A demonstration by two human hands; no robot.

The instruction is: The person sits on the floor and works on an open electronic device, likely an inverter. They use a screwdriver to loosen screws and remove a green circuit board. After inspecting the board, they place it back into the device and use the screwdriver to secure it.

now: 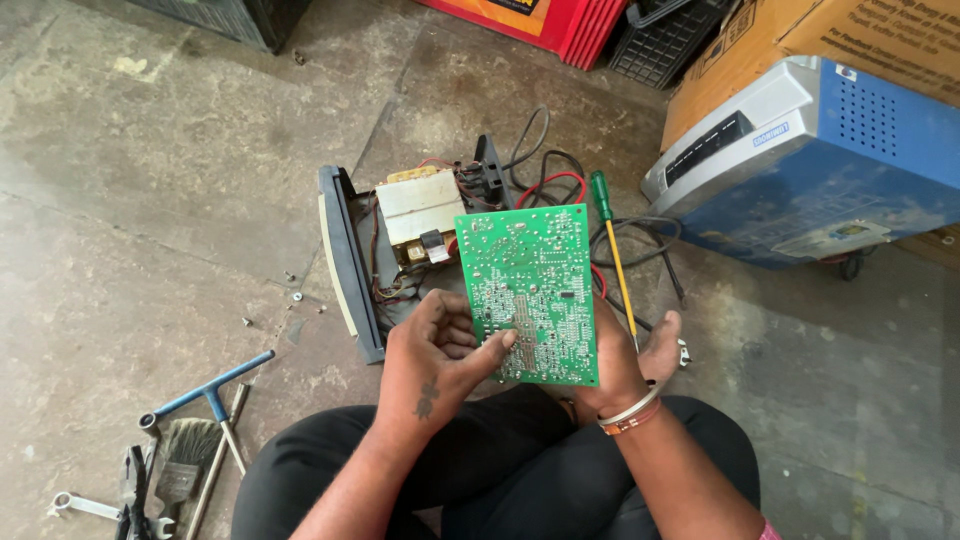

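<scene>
So the green rectangular circuit board (530, 293) is out of the opened dark plastic case (345, 262) and up over my lap, solder side facing me. My left hand (435, 352) pinches its near left edge; my right hand (640, 365) cups it from behind, and I've got a green-handled yellow-shaft screwdriver (613, 250) in there too. Transformer's still inside. Far right: a blue-and-grey box unit (810, 160), a brown carton (800, 45), and a red panel (540, 22) up top.

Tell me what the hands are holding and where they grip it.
Both hands hold a green circuit board at its lower end: the left hand at the lower left edge, the right hand behind its lower right side.
</scene>
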